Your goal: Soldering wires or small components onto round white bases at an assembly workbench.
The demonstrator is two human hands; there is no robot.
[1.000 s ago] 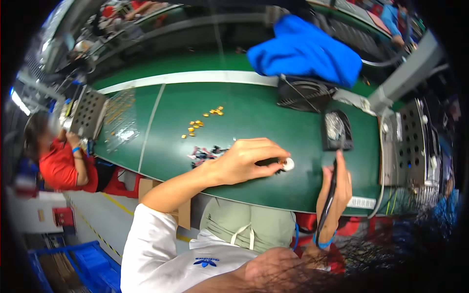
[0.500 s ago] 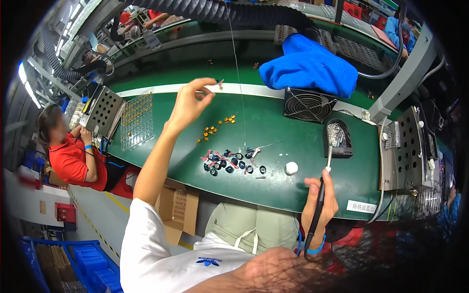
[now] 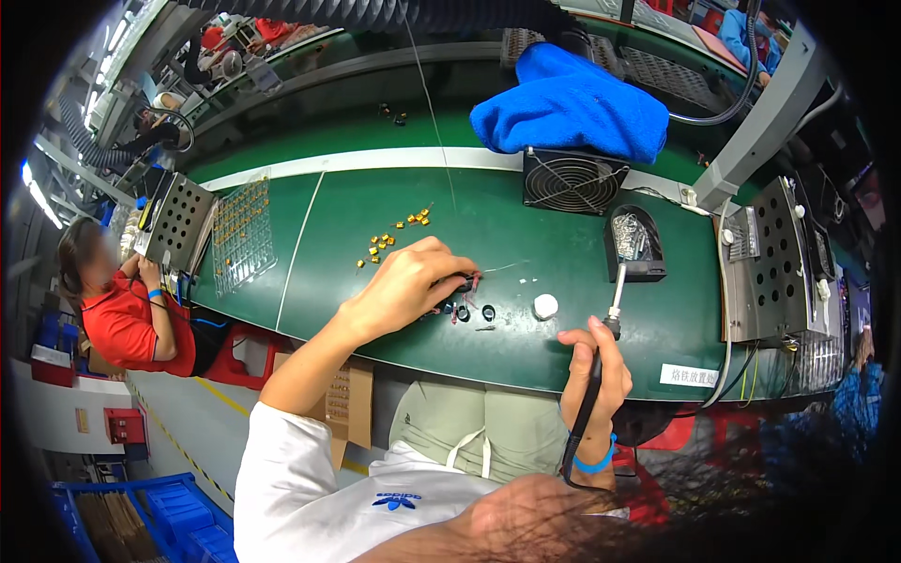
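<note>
I found the right hand (image 3: 601, 371) closed around a soldering iron (image 3: 612, 326), its tip at the metal wool (image 3: 631, 235) in the black tray (image 3: 643, 273), far right. The left hand (image 3: 408, 286), fingers narrowed, was at the small dark parts (image 3: 464, 313) near centre; I could not tell whether it gripped one. A leftward swing of the iron, if hot, risked burns. The wool was tangled and shiny, the parts round, the white lump (image 3: 545, 307) smooth.

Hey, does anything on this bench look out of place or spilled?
The blue cloth sits bunched atop the black fan, which looks odd, though it may be kept there. A few small dark parts lie beyond the white strip, away from the left hand, possibly strays. I see no clear spill.
</note>
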